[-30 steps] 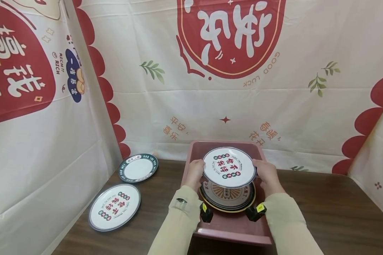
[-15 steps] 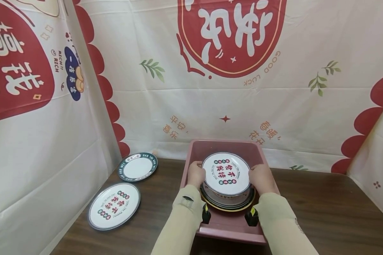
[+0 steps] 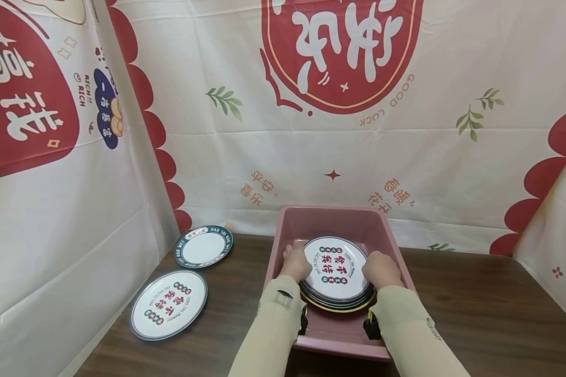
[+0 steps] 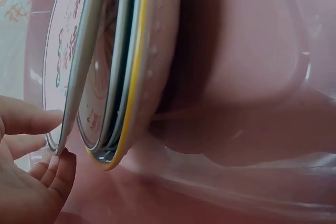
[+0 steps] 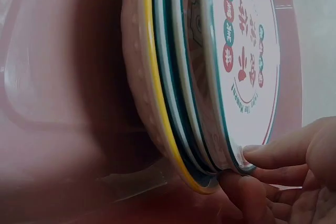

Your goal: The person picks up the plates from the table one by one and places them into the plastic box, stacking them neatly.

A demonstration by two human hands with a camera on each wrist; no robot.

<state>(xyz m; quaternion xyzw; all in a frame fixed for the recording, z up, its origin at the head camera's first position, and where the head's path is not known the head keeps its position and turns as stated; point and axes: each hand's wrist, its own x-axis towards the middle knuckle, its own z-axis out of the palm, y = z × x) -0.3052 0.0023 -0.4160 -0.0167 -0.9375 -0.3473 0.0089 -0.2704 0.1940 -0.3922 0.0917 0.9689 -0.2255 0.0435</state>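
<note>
A white plate point(image 3: 335, 268) with red characters and a dark rim is held level between both hands, just over a stack of plates point(image 3: 341, 308) in a pink bin point(image 3: 339, 337). My left hand point(image 3: 296, 262) pinches its left edge, thumb on top and fingers beneath, as the left wrist view shows on the plate rim point(image 4: 79, 72). On the opposite edge my right hand point(image 3: 382, 269) pinches likewise, its thumb point(image 5: 278, 153) on the face of the plate. In both wrist views a narrow gap separates this plate from the stack, whose lowest plate point(image 5: 149, 40) has a yellow rim.
Two more plates lie on the brown table point(image 3: 476, 303) at the left: a green-rimmed plate point(image 3: 204, 247) behind, and a white plate with red characters point(image 3: 169, 305) in front. A printed cloth point(image 3: 335, 152) hangs behind the bin and along the sides.
Both hands have lowered the white plate from above the bin toward the stack, so it now covers most of the top plate's pattern. The plates on the table have stayed put.
</note>
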